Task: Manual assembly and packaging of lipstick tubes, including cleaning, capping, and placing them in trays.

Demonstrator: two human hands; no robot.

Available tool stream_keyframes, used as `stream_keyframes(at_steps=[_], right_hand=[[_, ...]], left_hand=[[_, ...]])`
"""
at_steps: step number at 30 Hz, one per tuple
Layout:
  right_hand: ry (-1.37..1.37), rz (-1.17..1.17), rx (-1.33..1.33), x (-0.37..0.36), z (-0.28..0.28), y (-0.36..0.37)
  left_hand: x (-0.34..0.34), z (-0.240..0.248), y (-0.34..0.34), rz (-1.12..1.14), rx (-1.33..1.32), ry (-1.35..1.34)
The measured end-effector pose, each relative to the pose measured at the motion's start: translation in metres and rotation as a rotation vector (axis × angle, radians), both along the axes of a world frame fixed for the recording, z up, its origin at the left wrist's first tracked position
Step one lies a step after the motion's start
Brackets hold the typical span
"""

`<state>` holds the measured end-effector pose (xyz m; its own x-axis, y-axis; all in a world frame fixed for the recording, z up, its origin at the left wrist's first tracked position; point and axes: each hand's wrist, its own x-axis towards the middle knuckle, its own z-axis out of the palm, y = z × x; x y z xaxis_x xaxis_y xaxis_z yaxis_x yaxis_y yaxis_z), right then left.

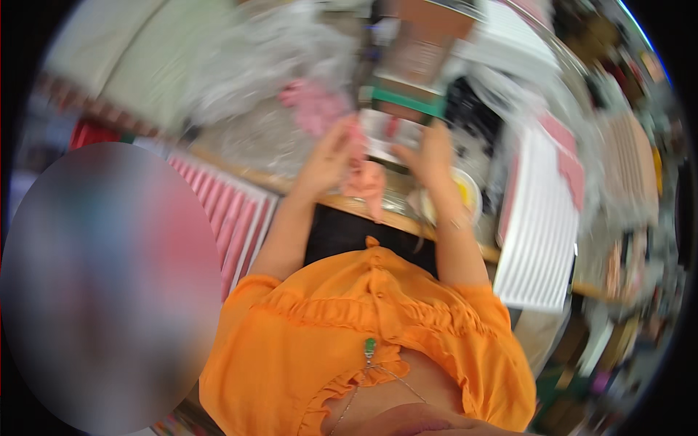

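Both of my hands are at a tabletop machine [418, 54] with a brownish upper part and a green band. Beneath the band is its pale plate [379, 134] with a small red part [392, 128]. My left hand [331, 158], left of the plate, has its fingers bent around the edge of a pink cloth piece [357, 142]; blur softens the grip. A peach-coloured cloth piece [366, 182] hangs just below, over the table edge. To the plate's right, my right hand [430, 154] reaches forward, thumb and fingers apart, with nothing visible in it.
Clear plastic bags [283, 54] and a crumpled pink cloth [314, 107] lie at the back left. A round white dish with yellow inside [465, 190] stands by my right forearm. Ribbed trays flank me, pink-striped [218, 207] at left and white [538, 232] at right.
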<state>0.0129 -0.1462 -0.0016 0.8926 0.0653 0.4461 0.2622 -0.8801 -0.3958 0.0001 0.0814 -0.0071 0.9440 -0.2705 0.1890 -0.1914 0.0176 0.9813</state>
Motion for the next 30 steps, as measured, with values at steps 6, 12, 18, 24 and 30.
stream_keyframes(at_steps=[6,12,18,24,30], right_hand=[[0.682,0.536,0.796,-0.075,0.050,-0.018],[0.709,0.449,0.834,-0.094,0.052,-0.012],[0.404,0.254,0.703,-0.096,0.039,0.014],[0.328,0.219,0.659,-0.101,0.054,0.023],[0.324,-0.043,0.724,-0.075,0.049,-0.058]], left_hand=[[-0.054,0.026,-0.028,-0.502,-0.238,0.405],[-0.063,0.042,-0.029,-0.399,-0.041,0.344],[-0.081,0.054,-0.031,0.061,0.477,-0.320],[-0.081,0.055,-0.030,0.105,0.457,-0.457],[0.025,0.044,0.069,0.377,0.685,-0.378]])
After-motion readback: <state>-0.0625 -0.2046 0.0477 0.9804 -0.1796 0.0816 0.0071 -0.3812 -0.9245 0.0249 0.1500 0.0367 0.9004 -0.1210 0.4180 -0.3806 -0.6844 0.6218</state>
